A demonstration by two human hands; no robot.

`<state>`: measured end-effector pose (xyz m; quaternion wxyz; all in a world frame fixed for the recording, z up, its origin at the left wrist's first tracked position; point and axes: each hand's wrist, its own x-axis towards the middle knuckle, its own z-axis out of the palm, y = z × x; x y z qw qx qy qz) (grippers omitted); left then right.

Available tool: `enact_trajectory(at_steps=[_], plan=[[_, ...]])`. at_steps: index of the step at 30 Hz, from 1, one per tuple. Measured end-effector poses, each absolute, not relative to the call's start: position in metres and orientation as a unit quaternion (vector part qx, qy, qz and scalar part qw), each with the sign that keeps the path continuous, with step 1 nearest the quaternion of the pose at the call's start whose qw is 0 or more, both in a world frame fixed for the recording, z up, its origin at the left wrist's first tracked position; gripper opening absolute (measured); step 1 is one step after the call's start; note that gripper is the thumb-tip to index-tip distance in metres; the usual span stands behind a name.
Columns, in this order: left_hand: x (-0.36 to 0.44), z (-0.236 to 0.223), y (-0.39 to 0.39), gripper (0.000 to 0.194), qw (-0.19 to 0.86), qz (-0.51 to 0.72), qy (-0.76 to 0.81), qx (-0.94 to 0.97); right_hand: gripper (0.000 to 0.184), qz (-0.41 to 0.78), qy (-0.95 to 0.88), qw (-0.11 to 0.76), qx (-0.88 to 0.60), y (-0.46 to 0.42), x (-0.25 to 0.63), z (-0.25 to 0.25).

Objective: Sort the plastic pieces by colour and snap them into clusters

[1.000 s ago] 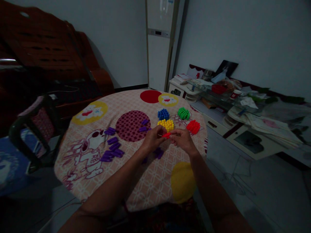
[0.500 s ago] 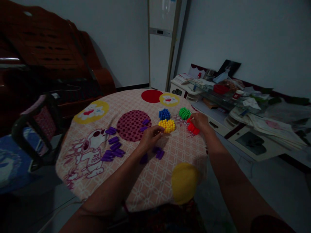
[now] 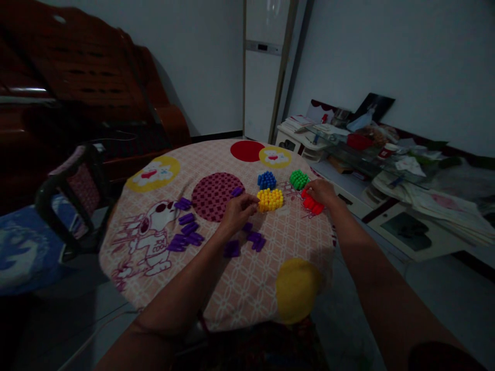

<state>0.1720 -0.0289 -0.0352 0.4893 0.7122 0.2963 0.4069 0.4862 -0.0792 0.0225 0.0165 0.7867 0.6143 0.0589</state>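
Observation:
My left hand (image 3: 240,212) is held above the tablecloth with thumb and fingers pinched, its fingertips at the left edge of a cluster of small yellow beadlike pieces (image 3: 270,200). Whatever sits in that pinch is too small to make out. At the right, my right hand (image 3: 323,192) has its fingers closed at the upper edge of a red cluster (image 3: 312,204), partly covering it. A green cluster (image 3: 299,180) lies just beyond the right hand. Behind the yellow pieces is a blue cluster (image 3: 266,180). Purple tube-shaped pieces (image 3: 189,226) lie scattered around my left forearm.
A patterned cloth (image 3: 247,299) covers the round table. To the left stand a chair (image 3: 69,201) and a wooden bench (image 3: 96,77). Along the right wall runs a low cabinet (image 3: 410,226) piled with papers, bags and a cup.
The view has shifted, so the table sits slightly further right. My left hand has drawn a little left from the yellow cluster. My right hand stays at the red cluster.

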Motion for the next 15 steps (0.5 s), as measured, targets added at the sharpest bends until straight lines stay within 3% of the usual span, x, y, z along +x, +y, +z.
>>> enact_trajectory(at_steps=[9, 15], plan=[[0.165, -0.028, -0.023, 0.025, 0.506, 0.432, 0.311, 0.679, 0.03, 0.051, 0.609, -0.001, 0.791, -0.081, 0.483, 0.02], [0.151, -0.023, -0.009, 0.022, 0.484, 0.455, 0.349, 0.661, 0.025, 0.002, 0.669, -0.161, 0.725, -0.108, 0.419, 0.016]])
